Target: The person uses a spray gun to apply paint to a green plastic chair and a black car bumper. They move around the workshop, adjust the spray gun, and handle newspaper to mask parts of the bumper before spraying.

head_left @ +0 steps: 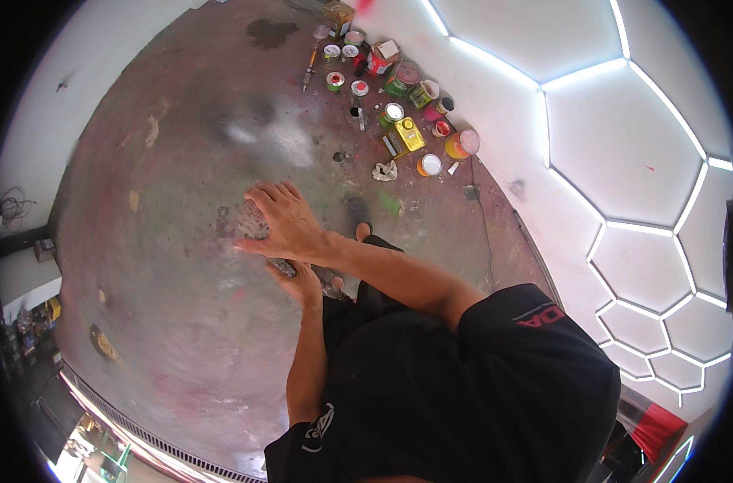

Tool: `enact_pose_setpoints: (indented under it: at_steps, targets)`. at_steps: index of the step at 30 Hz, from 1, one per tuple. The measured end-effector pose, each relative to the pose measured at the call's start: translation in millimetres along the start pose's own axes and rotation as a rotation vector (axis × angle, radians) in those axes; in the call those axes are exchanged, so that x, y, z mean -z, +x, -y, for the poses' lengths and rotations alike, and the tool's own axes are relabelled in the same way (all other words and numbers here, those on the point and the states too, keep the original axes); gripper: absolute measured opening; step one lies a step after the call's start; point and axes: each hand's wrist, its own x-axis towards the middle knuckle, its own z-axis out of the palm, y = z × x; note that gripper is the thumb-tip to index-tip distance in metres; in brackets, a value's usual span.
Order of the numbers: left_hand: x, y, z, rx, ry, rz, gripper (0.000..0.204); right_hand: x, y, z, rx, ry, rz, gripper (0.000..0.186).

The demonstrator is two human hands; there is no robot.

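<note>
Both of my hands are on a paint-spattered tool with a round, cup-like part [254,220]; it looks like a spray gun, but its kind is mostly hidden. My right hand [286,221] curves over the round part from above, with thumb and fingers on either side of it. Just below, my left hand [300,283] is closed around a dark, speckled handle-like piece [283,266]. The tool is held up in front of my body, above the floor. My palms and fingers cover its middle.
Paint tins stand along the right wall, among them a yellow can [409,134] and an orange tin [462,143]. A crumpled white rag [385,171] lies near them. A thin cable [485,225] runs along the stained floor [181,266]. My shoe [358,212] is beside my hands.
</note>
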Motion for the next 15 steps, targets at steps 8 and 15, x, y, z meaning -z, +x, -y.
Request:
enact_pose_setpoints:
  at_steps: [8,15]
  targets:
    - [-71,24,-19,0.380,-0.344,0.121,0.034,31,33,-103,0.167,0.173,0.014,0.068]
    - [-147,54,19,0.355,-0.129,0.014,0.021,95,71,-231,-0.379,1.059,-0.312,0.054]
